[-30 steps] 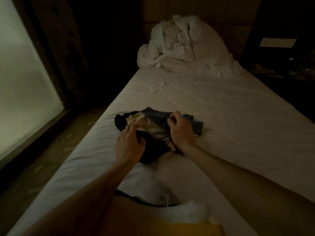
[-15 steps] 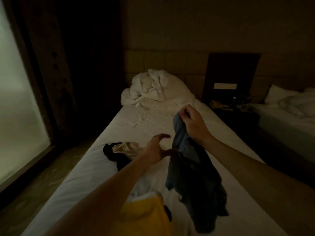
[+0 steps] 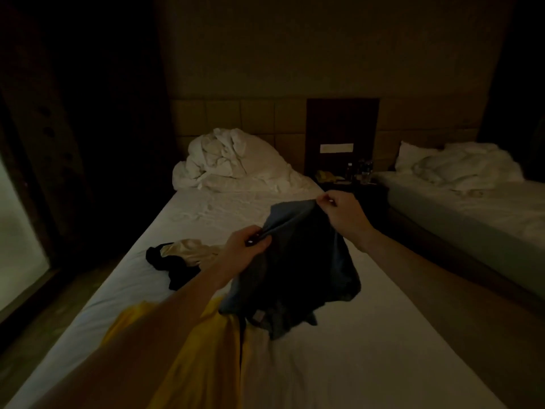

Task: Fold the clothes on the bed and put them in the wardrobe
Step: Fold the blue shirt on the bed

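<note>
A dark blue-grey garment hangs above the white bed. My left hand pinches its upper edge on the left, and my right hand pinches the same edge higher up on the right. Its lower part droops onto the sheet. Left of my left forearm a black garment lies crumpled on the bed with a cream one on top. No wardrobe is in view.
A bunched white duvet lies at the head of the bed. A second bed stands to the right across a dark gap, with a nightstand holding bottles. A bright window is at the left. Yellow fabric shows below.
The dark garment came off the pile in my right hand. My left hand, open half a second ago, now pinches its edge, and the garment is spread between both hands.
</note>
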Tool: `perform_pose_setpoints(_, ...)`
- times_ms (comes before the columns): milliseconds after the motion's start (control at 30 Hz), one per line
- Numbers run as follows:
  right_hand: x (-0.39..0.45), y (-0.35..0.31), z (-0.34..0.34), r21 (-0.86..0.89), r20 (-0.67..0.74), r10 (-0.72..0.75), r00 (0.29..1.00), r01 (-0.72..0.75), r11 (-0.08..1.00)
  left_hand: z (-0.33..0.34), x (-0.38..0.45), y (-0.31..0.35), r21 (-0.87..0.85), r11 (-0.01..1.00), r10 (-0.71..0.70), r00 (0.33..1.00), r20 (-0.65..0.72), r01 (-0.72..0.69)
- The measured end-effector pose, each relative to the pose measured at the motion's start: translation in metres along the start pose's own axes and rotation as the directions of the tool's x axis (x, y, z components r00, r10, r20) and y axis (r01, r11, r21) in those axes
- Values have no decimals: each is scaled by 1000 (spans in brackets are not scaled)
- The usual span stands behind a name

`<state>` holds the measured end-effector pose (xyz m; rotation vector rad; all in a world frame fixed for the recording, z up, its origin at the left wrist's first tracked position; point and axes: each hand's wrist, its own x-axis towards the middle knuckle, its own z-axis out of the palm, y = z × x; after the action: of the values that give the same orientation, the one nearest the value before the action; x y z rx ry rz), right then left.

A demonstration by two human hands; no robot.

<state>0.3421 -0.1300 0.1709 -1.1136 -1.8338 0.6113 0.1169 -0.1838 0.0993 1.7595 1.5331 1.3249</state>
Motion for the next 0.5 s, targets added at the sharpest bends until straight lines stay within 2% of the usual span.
perform_pose_setpoints(133,-23,21,0,-91,-29,51,998,-53,994,0,-9,0,58,997,55,993,-105,-49)
perform_pose_setpoints(267,-40,34,2,-291,-105,49,993,-78,953,-6,-15,-3,223,971,134,972,-195,-89)
perform_pose_setpoints(367,-54,45,5,-380,-166,62,984,-122,917,-7,-17,3,271,958,157,965,-211,-97)
perform_pose_setpoints(433,-68,45,15,-360,-69,23,997,-46,932,-6,-17,6,267,958,157,969,-192,-103)
perform_pose_setpoints(500,-84,40,31,-294,192,-82,978,137,946,1,-16,11,241,966,137,977,-162,-96)
